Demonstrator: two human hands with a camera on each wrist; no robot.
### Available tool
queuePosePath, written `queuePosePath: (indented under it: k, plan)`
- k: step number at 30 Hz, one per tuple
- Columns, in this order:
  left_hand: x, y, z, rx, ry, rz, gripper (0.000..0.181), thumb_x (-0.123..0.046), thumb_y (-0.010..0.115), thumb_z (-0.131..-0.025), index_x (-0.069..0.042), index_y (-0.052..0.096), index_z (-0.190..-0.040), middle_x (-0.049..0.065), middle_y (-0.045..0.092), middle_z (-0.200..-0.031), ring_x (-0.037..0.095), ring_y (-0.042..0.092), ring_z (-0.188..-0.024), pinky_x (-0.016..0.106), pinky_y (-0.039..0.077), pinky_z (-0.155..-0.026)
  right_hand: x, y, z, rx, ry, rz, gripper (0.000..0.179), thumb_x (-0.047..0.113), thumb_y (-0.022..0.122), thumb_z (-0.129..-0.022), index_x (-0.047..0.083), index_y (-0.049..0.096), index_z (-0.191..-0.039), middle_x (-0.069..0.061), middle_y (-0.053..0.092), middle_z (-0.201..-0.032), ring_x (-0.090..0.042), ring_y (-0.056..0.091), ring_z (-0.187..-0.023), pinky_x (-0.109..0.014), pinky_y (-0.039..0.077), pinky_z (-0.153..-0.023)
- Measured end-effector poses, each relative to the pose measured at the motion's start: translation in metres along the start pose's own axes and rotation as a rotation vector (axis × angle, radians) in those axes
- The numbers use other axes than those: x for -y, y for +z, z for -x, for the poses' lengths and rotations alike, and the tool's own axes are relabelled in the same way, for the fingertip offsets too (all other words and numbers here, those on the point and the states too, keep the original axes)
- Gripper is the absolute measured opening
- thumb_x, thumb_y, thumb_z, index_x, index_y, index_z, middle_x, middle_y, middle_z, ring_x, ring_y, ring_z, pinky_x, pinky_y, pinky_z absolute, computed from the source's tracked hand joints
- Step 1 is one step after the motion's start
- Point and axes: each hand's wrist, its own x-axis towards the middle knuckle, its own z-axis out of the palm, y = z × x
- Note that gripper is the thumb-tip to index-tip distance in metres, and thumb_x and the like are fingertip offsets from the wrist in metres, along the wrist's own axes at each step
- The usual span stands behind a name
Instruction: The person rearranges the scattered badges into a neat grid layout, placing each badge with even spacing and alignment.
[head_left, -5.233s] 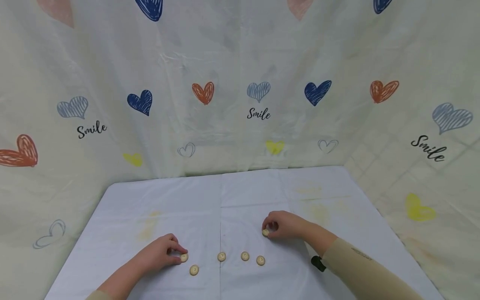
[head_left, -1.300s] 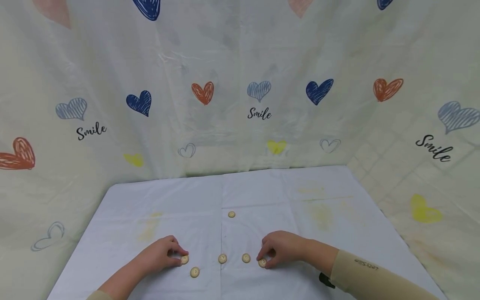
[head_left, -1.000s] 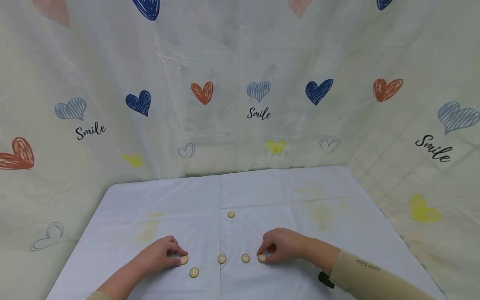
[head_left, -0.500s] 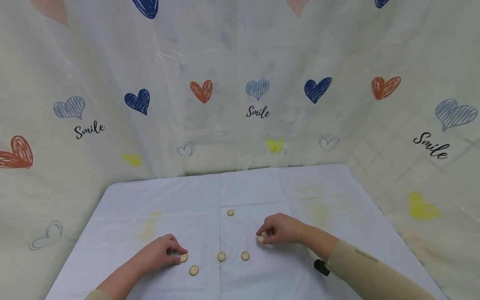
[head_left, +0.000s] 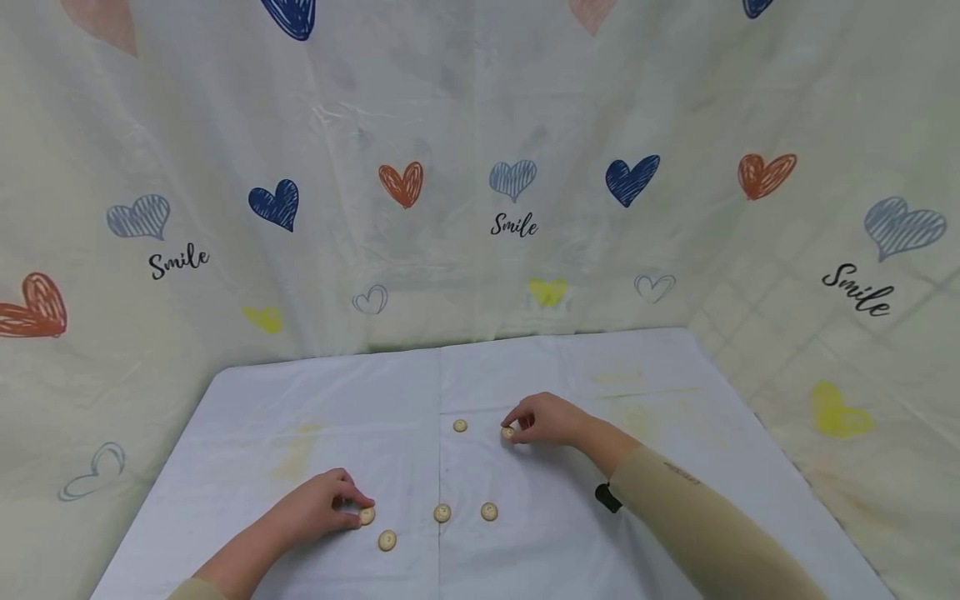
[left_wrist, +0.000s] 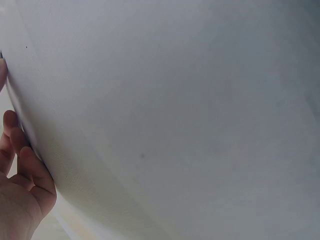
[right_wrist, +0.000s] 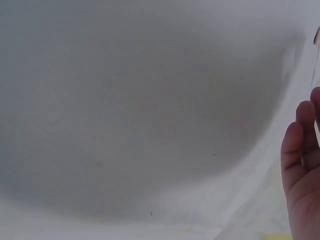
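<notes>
Moved farther back, the right hand [head_left: 549,419] pinches a round, tan, wooden-looking button [head_left: 507,433] slackness could drop; the left hand [head_left: 328,504], a second button [head_left: 367,517].

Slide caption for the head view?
Left hand and right hand each pinch a button; four more lie on the white cloth.

black script "Smile" [head_left: 514,225], three times on the heart-printed backdrop [head_left: 450,100], lettering [head_left: 681,473] on right sleeve [head_left: 708,525] illegible

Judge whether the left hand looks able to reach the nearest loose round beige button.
Probably yes: that loose beige button lies uncovered beside the left hand, though the hand pinches another button.
</notes>
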Motion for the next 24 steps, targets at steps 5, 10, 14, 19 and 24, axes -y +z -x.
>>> queuePosePath:
  k: [5,10,14,19,24]
  plan:
    - [-0.001,-0.001,-0.001,0.003,0.015,0.011,0.023,-0.035,0.081,-0.082,-0.031,0.078,-0.105,-0.012,0.055,-0.095,0.003,0.050,-0.083,0.027,0.044,-0.074,-0.003,-0.001,-0.016,-0.015,0.083,-0.019,0.020,0.028,0.078,-0.087,0.026,0.078,-0.107,0.006,0.060,-0.078,-0.011,0.053,-0.072,-0.029,0.044,-0.066]
    - [-0.004,-0.001,-0.002,0.001,0.012,0.015,0.022,-0.035,0.081,-0.082,-0.031,0.079,-0.103,-0.013,0.055,-0.095,0.004,0.051,-0.084,0.027,0.044,-0.074,-0.008,0.003,-0.027,-0.028,0.138,-0.020,0.018,0.029,0.080,-0.085,0.027,0.079,-0.103,0.004,0.060,-0.078,-0.013,0.052,-0.072,-0.030,0.043,-0.066]
    - [-0.004,0.000,-0.001,0.018,-0.011,0.032,0.020,-0.033,0.081,-0.082,-0.031,0.079,-0.102,-0.011,0.055,-0.095,0.005,0.050,-0.083,0.027,0.043,-0.073,-0.012,0.009,-0.034,-0.017,0.146,-0.001,0.019,0.029,0.081,-0.084,0.027,0.079,-0.103,0.005,0.059,-0.077,-0.012,0.051,-0.072,-0.030,0.042,-0.068]
    - [-0.001,0.000,0.000,0.025,-0.017,0.034,0.021,-0.034,0.080,-0.083,-0.031,0.078,-0.103,-0.011,0.055,-0.095,0.004,0.049,-0.082,0.027,0.042,-0.071,-0.012,0.014,-0.040,0.000,0.144,0.041,0.021,0.031,0.081,-0.084,0.027,0.078,-0.105,0.006,0.059,-0.077,-0.011,0.051,-0.073,-0.031,0.042,-0.069]
    - [-0.001,-0.002,0.000,0.022,-0.018,0.035,0.022,-0.036,0.079,-0.084,-0.032,0.078,-0.105,-0.012,0.055,-0.096,0.003,0.049,-0.083,0.026,0.043,-0.072,-0.010,0.015,-0.043,-0.020,0.155,0.036,0.024,0.032,0.081,-0.084,0.028,0.078,-0.107,0.007,0.060,-0.079,-0.011,0.052,-0.075,-0.031,0.042,-0.071]
